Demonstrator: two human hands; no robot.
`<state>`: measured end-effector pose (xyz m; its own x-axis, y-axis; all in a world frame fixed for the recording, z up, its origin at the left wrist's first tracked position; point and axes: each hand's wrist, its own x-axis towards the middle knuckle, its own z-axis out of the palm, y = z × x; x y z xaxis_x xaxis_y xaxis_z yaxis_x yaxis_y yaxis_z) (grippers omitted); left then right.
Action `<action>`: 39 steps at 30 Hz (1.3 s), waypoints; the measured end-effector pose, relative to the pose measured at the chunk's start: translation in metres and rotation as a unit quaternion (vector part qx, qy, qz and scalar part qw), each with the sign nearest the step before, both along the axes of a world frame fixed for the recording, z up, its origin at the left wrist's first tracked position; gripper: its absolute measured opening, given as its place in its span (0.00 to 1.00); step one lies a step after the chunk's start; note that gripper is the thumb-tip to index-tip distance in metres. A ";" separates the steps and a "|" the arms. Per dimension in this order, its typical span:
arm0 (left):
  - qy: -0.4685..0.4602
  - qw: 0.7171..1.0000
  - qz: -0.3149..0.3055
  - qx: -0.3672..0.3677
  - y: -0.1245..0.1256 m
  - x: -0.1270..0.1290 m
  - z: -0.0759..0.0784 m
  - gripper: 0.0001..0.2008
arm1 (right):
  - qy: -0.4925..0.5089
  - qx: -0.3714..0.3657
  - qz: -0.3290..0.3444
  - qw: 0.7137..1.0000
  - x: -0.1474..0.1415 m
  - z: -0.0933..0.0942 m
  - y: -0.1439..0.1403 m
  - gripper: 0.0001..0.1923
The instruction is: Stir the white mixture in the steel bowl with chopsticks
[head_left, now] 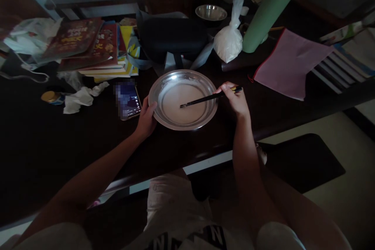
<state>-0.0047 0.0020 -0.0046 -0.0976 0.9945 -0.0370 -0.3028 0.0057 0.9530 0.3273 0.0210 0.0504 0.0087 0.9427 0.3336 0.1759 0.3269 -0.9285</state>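
Observation:
A wide metal bowl (187, 125) stands on the dark table in front of me, with a pale, milky mixture (183, 115) covering its bottom. My left hand (147, 119) grips the bowl's left rim, thumb over the edge. Dark chopsticks (205, 98) are held in my right hand (236, 99) over the bowl's right rim. Their tips reach into the mixture near the middle. A phone (130, 101) with a lit screen lies just left of my left hand.
Behind the bowl are a dark bag (172, 37), a tied plastic bag of white powder (230, 43) and a green cylinder (263, 11). Stacked books (96, 50), crumpled tissue (77, 99) and a small jar (52, 97) are leftward. A pink pouch (293, 62) lies right; another metal bowl (211, 12) sits farther back.

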 end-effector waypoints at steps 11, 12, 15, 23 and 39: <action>-0.010 1.000 0.005 -0.005 0.000 0.000 -0.001 0.28 | -0.004 0.004 0.002 1.000 0.001 -0.002 0.000 0.28; -0.007 1.000 0.002 -0.001 0.001 0.000 -0.001 0.28 | -0.002 0.010 -0.004 1.000 0.001 -0.002 0.000 0.28; 0.010 1.000 -0.010 0.013 0.001 -0.001 -0.002 0.28 | 0.016 0.010 -0.043 0.999 0.001 -0.002 0.000 0.28; 0.030 0.999 -0.004 0.011 0.001 -0.003 -0.004 0.26 | 0.005 0.004 -0.037 0.999 0.000 0.000 -0.001 0.29; 0.024 1.000 -0.001 0.002 0.000 -0.001 0.000 0.27 | -0.004 -0.007 -0.005 1.000 0.000 0.001 -0.001 0.29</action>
<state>-0.0055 0.0021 -0.0049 -0.0979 0.9948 -0.0276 -0.2560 0.0017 0.9667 0.3271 0.0200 0.0514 0.0149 0.9472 0.3203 0.1864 0.3121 -0.9316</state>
